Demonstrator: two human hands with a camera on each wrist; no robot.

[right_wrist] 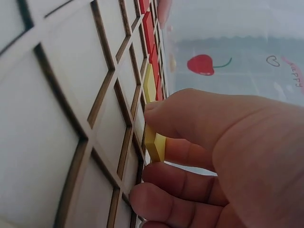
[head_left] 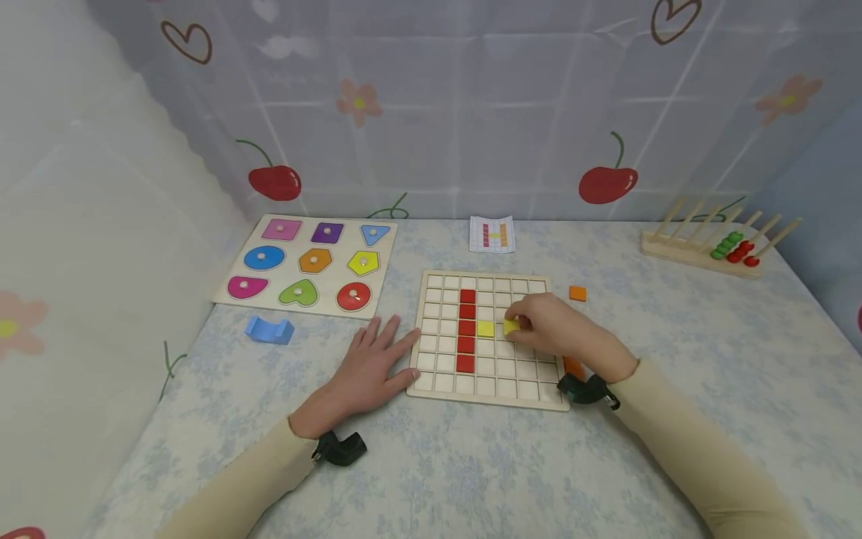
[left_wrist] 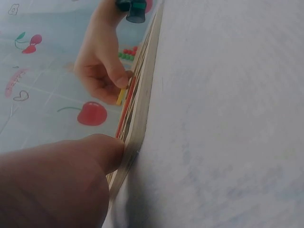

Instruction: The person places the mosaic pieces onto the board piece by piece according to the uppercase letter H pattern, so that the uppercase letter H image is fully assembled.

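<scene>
A wooden grid board (head_left: 488, 395) lies on the table, with a column of several red square tiles (head_left: 467, 328) in its cells. Just right of that column, a yellow tile (head_left: 485, 329) sits in a cell. My right hand (head_left: 555, 329) pinches a second yellow tile (right_wrist: 154, 142) between thumb and fingers, over the cell beside it. In the right wrist view this tile stands tilted against the grid. My left hand (head_left: 373, 367) lies spread on the table, its fingertips touching the board's left edge. Part of the board is hidden under my right hand.
An orange tile (head_left: 578, 293) lies right of the board; more orange shows under my right wrist. A pattern card (head_left: 492, 235) lies behind. On the left are a shape puzzle (head_left: 306, 266) and a blue block (head_left: 269, 330). A bead stand (head_left: 703, 254) stands far right.
</scene>
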